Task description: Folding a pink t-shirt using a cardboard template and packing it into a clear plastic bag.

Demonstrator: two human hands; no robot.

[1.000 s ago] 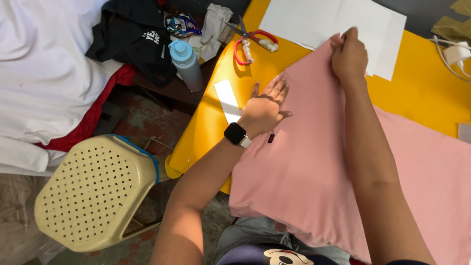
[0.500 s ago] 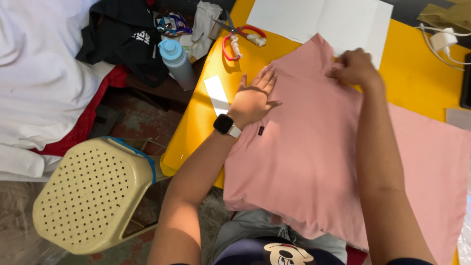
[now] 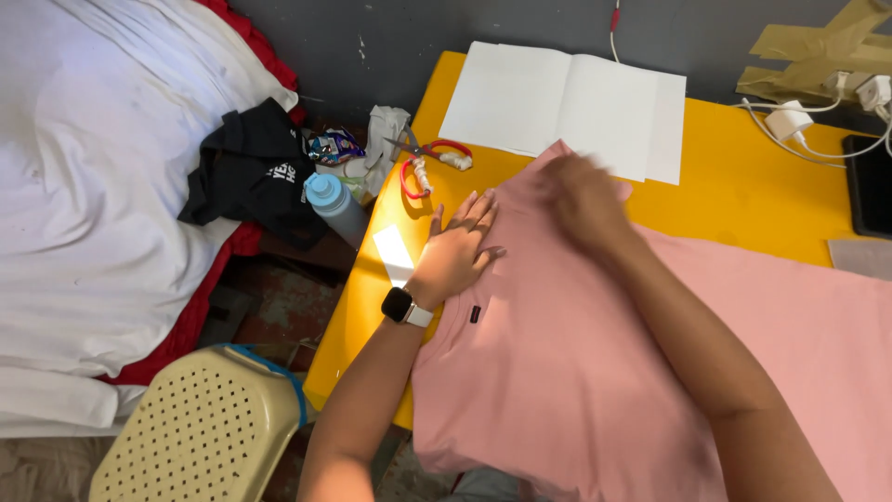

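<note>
Two bare hands work a large pink cotton garment (image 3: 595, 372) spread across a bright yellow table (image 3: 743, 186), its lower edge hanging over the near side. Left hand (image 3: 457, 251), smartwatch at the wrist, lies flat on the cloth's left edge with fingers spread. Right hand (image 3: 581, 200), blurred, rests near the garment's top corner; its finger position cannot be told. Red-handled scissors (image 3: 429, 160) lie just beyond.

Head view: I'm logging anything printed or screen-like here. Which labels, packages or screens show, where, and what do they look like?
Smartwatch: on the left wrist, small dark square screen, pale band.
Tag: on the pink shirt beside the left hand, tiny dark rectangle.
Dark device: right table edge, flat black slab, maybe a screen.
Packet: left of the scissors, crumpled, multicoloured.
Black garment: white print, on the white sheet.
</note>
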